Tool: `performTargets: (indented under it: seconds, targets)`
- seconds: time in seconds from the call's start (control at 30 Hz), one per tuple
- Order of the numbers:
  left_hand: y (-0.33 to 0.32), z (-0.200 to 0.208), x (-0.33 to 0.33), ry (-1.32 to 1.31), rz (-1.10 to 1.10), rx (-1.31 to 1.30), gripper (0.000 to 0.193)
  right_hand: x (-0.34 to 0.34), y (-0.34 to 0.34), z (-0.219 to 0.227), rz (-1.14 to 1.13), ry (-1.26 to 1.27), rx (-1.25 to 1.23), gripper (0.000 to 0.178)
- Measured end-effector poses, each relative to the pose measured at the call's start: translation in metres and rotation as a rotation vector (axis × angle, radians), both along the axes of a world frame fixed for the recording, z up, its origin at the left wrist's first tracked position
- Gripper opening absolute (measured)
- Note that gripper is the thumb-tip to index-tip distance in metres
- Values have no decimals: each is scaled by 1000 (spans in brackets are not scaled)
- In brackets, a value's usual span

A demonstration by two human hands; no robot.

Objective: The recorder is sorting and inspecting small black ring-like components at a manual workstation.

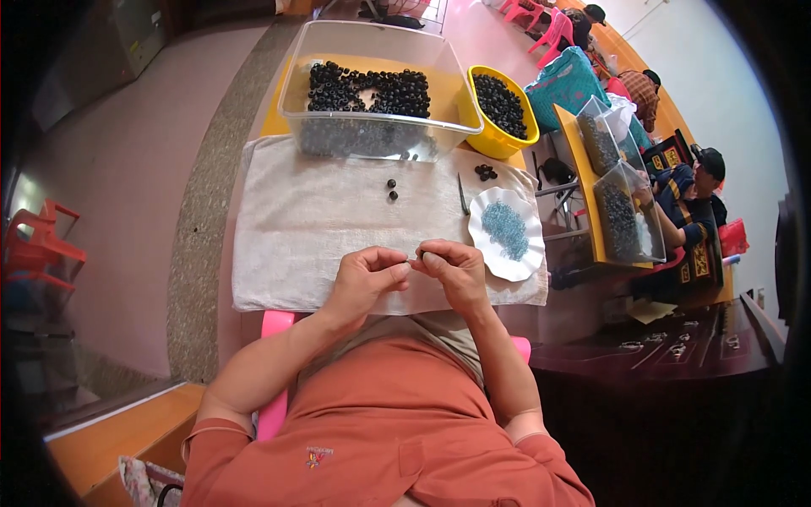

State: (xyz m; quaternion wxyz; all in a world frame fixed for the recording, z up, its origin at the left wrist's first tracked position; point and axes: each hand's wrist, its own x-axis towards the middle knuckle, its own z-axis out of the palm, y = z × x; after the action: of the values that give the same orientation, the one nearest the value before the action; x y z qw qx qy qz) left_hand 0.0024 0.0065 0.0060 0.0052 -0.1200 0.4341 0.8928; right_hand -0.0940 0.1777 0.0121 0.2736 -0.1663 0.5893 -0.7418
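Observation:
Above the near part of a pale cloth [279, 228], my left hand [369, 275] and my right hand [454, 269] meet with their fingertips pinched close together. A small dark piece [420, 253] shows at the right fingertips. Whatever the left fingertips grip is too small to make out. Beside my right hand stands a white wavy-rimmed dish [519, 269] holding many tiny clear bluish pieces [504, 230]. A thin dark pointed tool [463, 194] lies left of the dish. Two small black round parts [392, 189] rest on the cloth, and a little cluster of black parts [486, 172] lies farther right.
At the table's far side stand a large clear plastic bin [380, 127] and a yellow tub [503, 150], both holding many black parts. To the right, another person [693, 194] sits by clear bins [625, 211] on a wooden table. A red chair [42, 249] stands left.

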Motion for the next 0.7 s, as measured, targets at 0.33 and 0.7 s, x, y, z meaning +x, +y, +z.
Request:
performTargets:
  seconds: [0.33, 0.7]
  targets:
    - [1, -1, 0, 16, -9, 14, 16, 9, 0, -6, -33, 28, 15, 15]
    - [1, -2, 0, 6, -1, 20, 16, 10, 2, -9, -56, 52, 41, 17]
